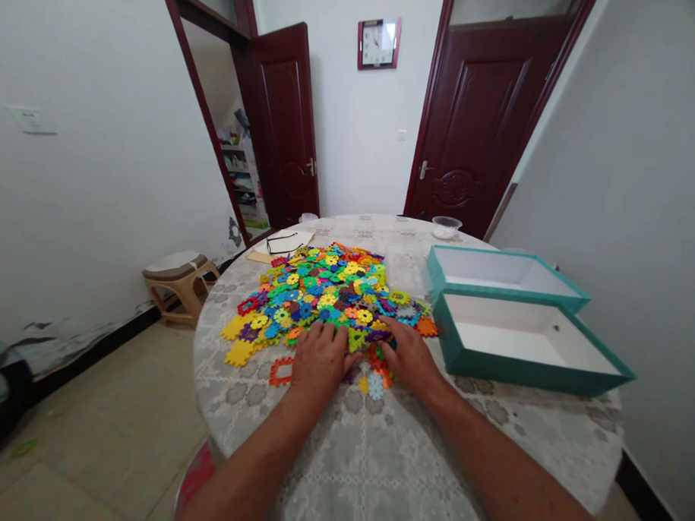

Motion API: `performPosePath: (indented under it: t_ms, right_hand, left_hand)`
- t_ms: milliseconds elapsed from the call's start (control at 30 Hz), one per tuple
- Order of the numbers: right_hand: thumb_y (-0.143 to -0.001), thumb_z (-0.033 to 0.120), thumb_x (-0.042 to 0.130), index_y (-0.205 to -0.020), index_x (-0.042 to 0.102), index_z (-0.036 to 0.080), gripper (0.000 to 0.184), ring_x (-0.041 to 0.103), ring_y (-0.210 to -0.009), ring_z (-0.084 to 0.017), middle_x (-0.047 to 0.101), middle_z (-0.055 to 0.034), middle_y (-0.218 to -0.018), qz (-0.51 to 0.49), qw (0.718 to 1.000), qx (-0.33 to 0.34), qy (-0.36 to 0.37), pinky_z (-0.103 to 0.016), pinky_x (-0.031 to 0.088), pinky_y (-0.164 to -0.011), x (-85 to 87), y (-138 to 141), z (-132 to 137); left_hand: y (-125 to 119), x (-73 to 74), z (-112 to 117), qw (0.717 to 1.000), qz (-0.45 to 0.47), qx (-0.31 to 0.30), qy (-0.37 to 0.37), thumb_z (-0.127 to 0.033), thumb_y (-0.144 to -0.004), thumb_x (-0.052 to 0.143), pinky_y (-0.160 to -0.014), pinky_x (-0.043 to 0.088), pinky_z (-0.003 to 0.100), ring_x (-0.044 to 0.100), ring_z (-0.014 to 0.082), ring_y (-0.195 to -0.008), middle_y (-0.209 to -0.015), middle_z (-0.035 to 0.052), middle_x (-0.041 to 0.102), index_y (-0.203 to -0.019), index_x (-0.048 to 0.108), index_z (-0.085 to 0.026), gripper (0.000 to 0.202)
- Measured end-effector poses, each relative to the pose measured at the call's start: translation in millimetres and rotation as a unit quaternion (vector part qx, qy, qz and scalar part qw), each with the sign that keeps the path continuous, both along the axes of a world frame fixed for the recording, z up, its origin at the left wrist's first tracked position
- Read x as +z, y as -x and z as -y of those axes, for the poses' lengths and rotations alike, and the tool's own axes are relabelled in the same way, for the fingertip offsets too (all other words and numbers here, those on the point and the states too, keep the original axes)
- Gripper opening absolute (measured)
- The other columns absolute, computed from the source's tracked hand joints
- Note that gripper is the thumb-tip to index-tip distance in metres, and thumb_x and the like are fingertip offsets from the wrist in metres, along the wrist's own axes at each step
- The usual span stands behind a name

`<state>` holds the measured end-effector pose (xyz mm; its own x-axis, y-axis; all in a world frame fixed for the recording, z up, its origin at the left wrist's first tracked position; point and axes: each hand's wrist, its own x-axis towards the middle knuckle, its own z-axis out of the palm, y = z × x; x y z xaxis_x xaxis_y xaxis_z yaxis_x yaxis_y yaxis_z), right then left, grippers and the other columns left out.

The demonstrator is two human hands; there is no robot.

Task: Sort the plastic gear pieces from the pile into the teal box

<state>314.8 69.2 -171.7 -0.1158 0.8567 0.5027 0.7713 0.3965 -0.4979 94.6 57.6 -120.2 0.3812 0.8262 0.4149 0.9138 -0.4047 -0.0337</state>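
Note:
A wide heap of colourful plastic gear-shaped building pieces (324,290) covers the middle of the table. My left hand (320,358) lies over the near edge of this heap, fingers stretched onto the pieces and thumb pointing right. At the heap's near right side is my right hand (415,360), with a purple toothed piece (379,335) between its thumb and index finger. Just below the hands, a light blue flower-shaped piece (376,386) and some orange ones lie loose. An orange square frame piece (280,371) sits left of my left hand.
A teal open box (537,379) stands on the right, and a second teal box part (507,255) lies behind it. Eyeglasses (283,244) rest on paper at the back left. A clear plastic bowl (446,226) is near the far edge. A stool (179,281) stands left of the table.

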Motion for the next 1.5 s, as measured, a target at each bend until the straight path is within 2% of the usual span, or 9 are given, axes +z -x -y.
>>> performPosePath:
  t_ms: [133,333,467,567,800,1033,1100,1233,1500]
  right_hand:
    - [-0.091,0.019,0.058,-0.127,0.064,0.018,0.036,0.065,-0.114,-0.029,0.072,-0.0128,-0.12,-0.019,1.0,-0.024,0.007,-0.047,0.051,-0.103,5.8,-9,-4]
    - [-0.091,0.017,0.059,-0.116,0.067,0.021,0.027,0.066,-0.106,-0.026,0.072,-0.0093,-0.111,-0.053,0.998,0.025,-0.001,-0.042,0.053,-0.097,18.4,-6,0]
    - [-0.093,0.016,0.058,-0.116,0.068,0.021,0.026,0.066,-0.107,-0.024,0.071,-0.0096,-0.112,-0.064,0.996,0.06,-0.022,-0.042,0.053,-0.098,22.1,-1,3]
    - [-0.092,0.014,0.057,-0.117,0.067,0.022,0.028,0.066,-0.109,-0.024,0.071,-0.0096,-0.114,-0.073,0.995,0.071,-0.024,-0.042,0.054,-0.1,21.2,1,3]
    - [-0.088,0.012,0.056,-0.126,0.065,0.022,0.041,0.062,-0.124,-0.025,0.067,-0.011,-0.128,-0.086,0.994,0.06,-0.024,-0.046,0.049,-0.112,19.2,-3,1]
    - [-0.071,0.001,0.047,-0.133,0.064,0.02,0.067,0.053,-0.139,-0.025,0.058,-0.0113,-0.145,-0.074,0.995,0.071,-0.019,-0.048,0.04,-0.121,20.2,-14,-1]
    - [-0.072,0.0,0.046,-0.129,0.066,0.022,0.064,0.056,-0.137,-0.024,0.059,-0.0106,-0.144,-0.092,0.993,0.067,-0.028,-0.048,0.044,-0.118,21.1,-16,-2]
    - [-0.085,0.005,0.048,-0.119,0.071,0.023,0.044,0.063,-0.126,-0.024,0.067,-0.0099,-0.133,-0.106,0.992,0.032,-0.055,-0.047,0.05,-0.111,23.2,-20,-5]
    - [-0.095,0.014,0.052,-0.118,0.07,0.021,0.03,0.066,-0.115,-0.025,0.073,-0.0109,-0.118,-0.003,0.996,0.041,-0.077,-0.046,0.051,-0.107,31.6,-26,1]
  left_hand:
    - [-22,-2.0,-21,0.999,0.043,-0.027,0.006,-0.044,-0.09,0.074,-0.089,0.048,0.045,0.059,0.0335,-0.11,-0.112,0.0113,0.07,-0.117,0.067,-0.022,0.035]
    - [-30,-8.6,-34,0.99,0.119,-0.074,0.015,-0.029,-0.099,0.06,-0.091,0.048,0.042,0.063,0.0284,-0.11,-0.122,0.0101,0.07,-0.149,0.048,-0.022,0.052]
    - [-15,-17.3,-32,0.978,0.153,-0.144,0.017,-0.027,-0.101,0.055,-0.094,0.049,0.043,0.063,0.0277,-0.112,-0.121,0.0099,0.072,-0.134,0.06,-0.022,0.034]
    - [-4,-21.3,-31,0.97,0.183,-0.16,0.015,-0.03,-0.1,0.058,-0.096,0.049,0.044,0.064,0.0278,-0.111,-0.116,0.0104,0.073,-0.12,0.067,-0.021,0.025]
    - [1,-14.9,-28,0.954,0.231,-0.193,0.011,-0.036,-0.097,0.063,-0.1,0.049,0.046,0.064,0.028,-0.112,-0.117,0.0103,0.073,-0.122,0.068,-0.022,0.029]
    - [6,-13.2,-33,0.946,0.25,-0.205,0.009,-0.029,-0.096,0.062,-0.099,0.049,0.046,0.065,0.0274,-0.107,-0.111,0.0107,0.074,-0.117,0.069,-0.019,0.024]
    - [7,-14.9,-36,0.946,0.255,-0.202,-0.002,-0.026,-0.095,0.062,-0.098,0.05,0.046,0.065,0.0275,-0.106,-0.11,0.011,0.075,-0.116,0.07,-0.018,0.023]
    - [8,-17.2,-40,0.947,0.249,-0.204,-0.004,-0.023,-0.095,0.061,-0.098,0.05,0.045,0.065,0.0271,-0.107,-0.111,0.0108,0.075,-0.117,0.07,-0.018,0.024]
    - [8,-16.7,-38,0.967,0.147,-0.195,0.071,-0.03,-0.09,0.071,-0.099,0.047,0.047,0.059,0.0296,-0.115,-0.12,0.0101,0.068,-0.12,0.072,-0.025,0.031]
